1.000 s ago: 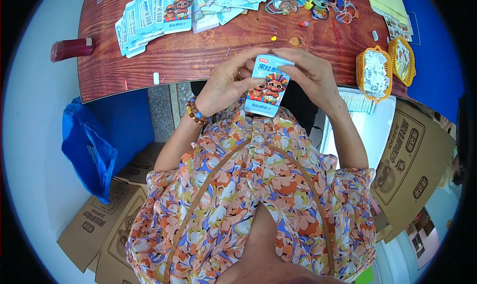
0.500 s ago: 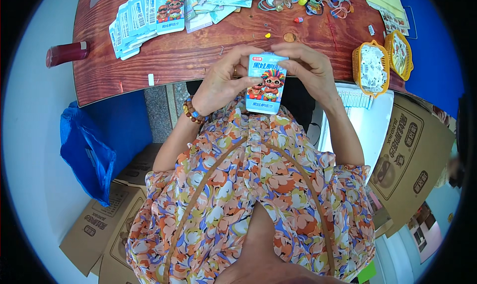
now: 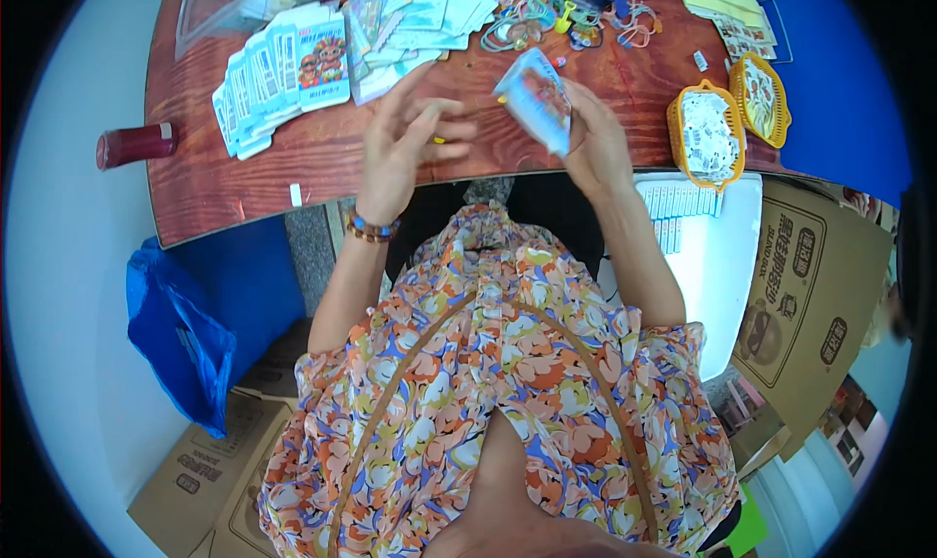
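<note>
My right hand [image 3: 597, 140] grips a small light-blue printed box [image 3: 535, 99] by its right side, tilted above the table's near edge. The box is a little blurred. To its left, my left hand [image 3: 405, 140] is empty, its fingers apart, near a pile of light-blue and white printed packets [image 3: 429, 17]. Left of that pile lies a fanned stack of flat light-blue cartons [image 3: 283, 80], the front one showing colourful cartoon figures. Beyond the held box is a heap of small trinkets and coloured cords [image 3: 576, 17].
Two yellow baskets stand at the right: one [image 3: 673, 134] holds small white packets, the other [image 3: 784, 119] flat pieces. A white bin [image 3: 727, 295] with rows of light-blue boxes sits below. A dark red cylinder [image 3: 137, 146] lies at the left table edge. Cardboard boxes [image 3: 805, 295] flank me.
My left hand has let go of the box and moved left and apart. The right hand has carried the box up over the table and tilted it. The view has shifted slightly.
</note>
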The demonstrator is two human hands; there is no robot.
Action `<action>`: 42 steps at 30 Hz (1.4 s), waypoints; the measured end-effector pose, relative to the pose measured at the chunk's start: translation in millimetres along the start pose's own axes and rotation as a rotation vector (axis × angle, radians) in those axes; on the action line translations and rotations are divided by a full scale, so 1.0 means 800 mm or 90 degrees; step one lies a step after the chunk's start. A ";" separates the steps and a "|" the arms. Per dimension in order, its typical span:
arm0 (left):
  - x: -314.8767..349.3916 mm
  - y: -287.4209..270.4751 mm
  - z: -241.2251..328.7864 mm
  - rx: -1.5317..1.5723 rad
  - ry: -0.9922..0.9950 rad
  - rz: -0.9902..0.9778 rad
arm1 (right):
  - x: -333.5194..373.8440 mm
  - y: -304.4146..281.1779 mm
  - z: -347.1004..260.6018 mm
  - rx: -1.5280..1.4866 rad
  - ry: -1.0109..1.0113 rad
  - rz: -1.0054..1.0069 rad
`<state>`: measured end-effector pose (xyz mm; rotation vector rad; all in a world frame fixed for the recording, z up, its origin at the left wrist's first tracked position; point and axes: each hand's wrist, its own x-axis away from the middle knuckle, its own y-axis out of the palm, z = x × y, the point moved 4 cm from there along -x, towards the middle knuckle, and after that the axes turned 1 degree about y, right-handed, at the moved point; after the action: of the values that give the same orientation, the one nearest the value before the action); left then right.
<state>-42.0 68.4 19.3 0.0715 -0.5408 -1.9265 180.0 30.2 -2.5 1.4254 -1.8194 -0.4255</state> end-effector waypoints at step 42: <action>0.012 -0.014 0.004 -0.615 0.242 0.126 | -0.088 -0.013 -0.064 0.627 -0.185 -0.087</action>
<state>-56.7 64.2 19.4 -0.2258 0.6300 -1.7364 230.3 102.2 -1.6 2.2264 -2.3066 0.2839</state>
